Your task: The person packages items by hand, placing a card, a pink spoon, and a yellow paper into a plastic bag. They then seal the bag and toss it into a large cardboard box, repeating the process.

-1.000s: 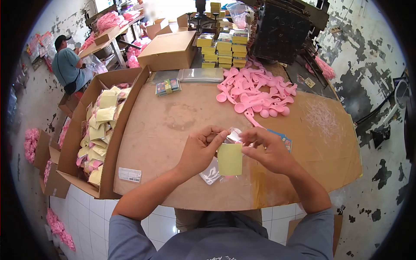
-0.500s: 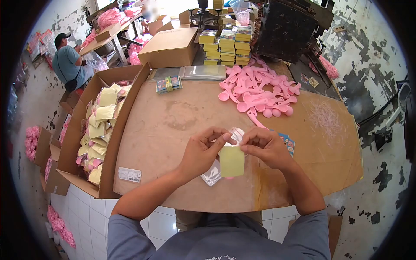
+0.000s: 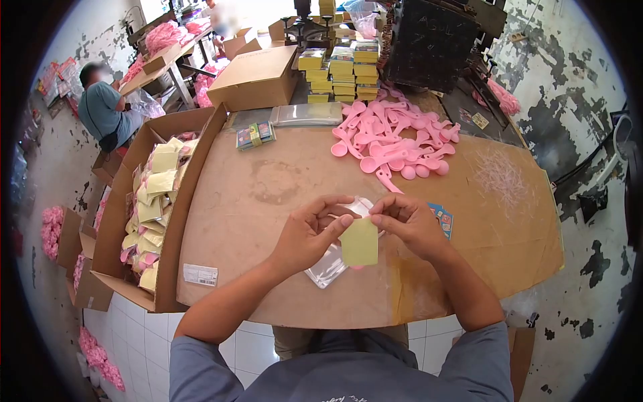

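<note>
Over the cardboard-covered table (image 3: pixel 258 221), a pale yellow card (image 3: pixel 360 244) hangs between my hands, apparently in a small clear bag. My right hand (image 3: pixel 412 226) pinches its upper right edge between thumb and fingers. My left hand (image 3: pixel 309 233) is closed at the upper left corner, thumb against the card; its curled fingers are partly hidden. A bit of pink shows below the card. Behind and under it lie clear plastic bags (image 3: pixel 327 269). Blue printed cards (image 3: pixel 442 221) lie beside my right hand, partly covered by it.
Pink scoops (image 3: pixel 395 144) are heaped at the back, near stacked yellow-edged cards (image 3: pixel 341 70). An open carton (image 3: pixel 218 130) of packed bags stands left. A banded card bundle (image 3: pixel 256 136), clear sleeves (image 3: pixel 307 114) and plastic strips (image 3: pixel 501 175) lie around. A person (image 3: pixel 104 110) sits far left.
My left thumb has slid slightly down and left along the top of the card. The view has shifted a little, and the person at the far left has turned their head.
</note>
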Demonstrator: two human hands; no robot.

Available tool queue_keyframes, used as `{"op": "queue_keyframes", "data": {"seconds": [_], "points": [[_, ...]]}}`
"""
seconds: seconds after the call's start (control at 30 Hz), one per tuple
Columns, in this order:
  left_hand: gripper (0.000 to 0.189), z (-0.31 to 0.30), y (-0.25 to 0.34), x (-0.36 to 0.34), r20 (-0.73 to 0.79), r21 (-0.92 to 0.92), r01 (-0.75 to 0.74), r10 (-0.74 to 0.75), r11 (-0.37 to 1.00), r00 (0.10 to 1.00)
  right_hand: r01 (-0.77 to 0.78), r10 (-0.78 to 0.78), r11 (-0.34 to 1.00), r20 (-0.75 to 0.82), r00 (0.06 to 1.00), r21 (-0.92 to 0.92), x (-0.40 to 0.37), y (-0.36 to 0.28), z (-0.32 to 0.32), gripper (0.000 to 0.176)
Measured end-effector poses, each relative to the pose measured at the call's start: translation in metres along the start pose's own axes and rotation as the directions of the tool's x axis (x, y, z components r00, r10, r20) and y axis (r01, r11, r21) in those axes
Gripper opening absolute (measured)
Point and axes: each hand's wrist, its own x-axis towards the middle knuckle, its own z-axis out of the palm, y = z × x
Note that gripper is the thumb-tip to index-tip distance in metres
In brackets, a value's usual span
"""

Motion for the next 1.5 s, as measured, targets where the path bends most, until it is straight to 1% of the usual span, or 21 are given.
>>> {"op": "queue_keyframes", "data": {"seconds": [0.03,0.13,0.23,0.33,0.43,0.53,0.63,0.73,0.83,0.93,1.03,1.13,1.23,1.33,1.43,1.5], "points": [[0.032,-0.001,-0.002,0.001,0.002,-0.002,-0.007,0.007,1.0,1.0,-0.007,0.007,1.0,-0.013,1.0,0.013,0.0,0.0,-0.002,0.017],[0.027,-0.005,-0.005,0.002,-0.033,0.056,0.068,-0.066,0.996,0.997,0.005,-0.004,1.0,-0.038,0.999,0.016,-0.001,-0.006,-0.002,0.016],[0.021,-0.007,-0.006,0.003,-0.067,0.117,0.043,-0.036,0.992,0.997,-0.035,0.035,0.999,-0.043,0.998,0.015,-0.002,-0.009,-0.003,0.016],[0.019,-0.01,-0.006,0.003,-0.06,0.214,-0.048,0.062,0.976,0.996,-0.003,0.003,1.0,-0.014,1.0,0.004,0.0,0.004,-0.012,0.014],[0.018,-0.017,-0.005,0.003,0.038,0.281,-0.179,0.175,0.943,0.984,0.117,-0.117,0.993,-0.007,0.993,-0.03,0.002,0.008,-0.013,0.014],[0.018,-0.022,-0.006,0.007,0.095,0.288,-0.237,0.218,0.928,0.971,0.116,-0.117,0.992,-0.004,0.993,-0.055,0.002,0.002,-0.013,0.016],[0.019,-0.025,-0.009,0.008,0.099,0.278,-0.2,0.179,0.939,0.979,0.117,-0.116,0.988,0.008,0.993,-0.098,0.003,0.003,-0.016,0.015],[0.019,-0.025,-0.013,0.007,0.066,0.147,-0.105,0.097,0.983,0.993,0.139,-0.137,0.978,0.024,0.99,-0.155,0.004,0.001,-0.019,0.014],[0.021,-0.024,-0.013,0.009,0.05,0.143,-0.06,0.054,0.988,0.997,0.106,-0.109,0.968,0.001,0.994,-0.229,0.004,0.001,-0.02,0.013],[0.022,-0.021,-0.007,0.007,0.025,0.218,0.03,-0.036,0.976,0.999,0.12,-0.12,0.987,0.005,0.993,-0.105,0.003,0.002,-0.012,0.016],[0.019,-0.019,-0.005,0.009,0.004,0.188,0.04,-0.042,0.981,0.999,0.094,-0.091,0.99,0.034,0.995,-0.104,0.006,0.01,-0.019,0.024],[0.02,-0.019,-0.007,0.009,-0.004,0.157,0.039,-0.039,0.987,0.999,0.086,-0.084,0.995,0.035,0.996,-0.059,0.007,0.01,-0.016,0.032],[0.027,-0.024,-0.012,0.01,-0.004,0.166,0.001,0.0,0.986,1.0,0.091,-0.077,0.976,0.077,0.994,-0.197,0.001,-0.003,-0.007,0.035],[0.034,-0.022,-0.003,0.01,0.007,0.069,-0.056,0.056,0.996,0.998,0.077,-0.051,0.974,0.126,0.991,-0.212,0.004,0.007,-0.012,0.035],[0.034,-0.019,-0.007,0.01,0.04,0.055,-0.061,0.059,0.997,0.997,0.045,-0.033,0.991,0.095,0.995,-0.13,0.004,-0.002,-0.011,0.034],[0.032,-0.021,-0.01,0.01,0.127,0.076,0.031,-0.04,0.997,0.991,0.085,-0.077,0.993,0.086,0.993,-0.084,0.006,-0.002,-0.011,0.034]]}}
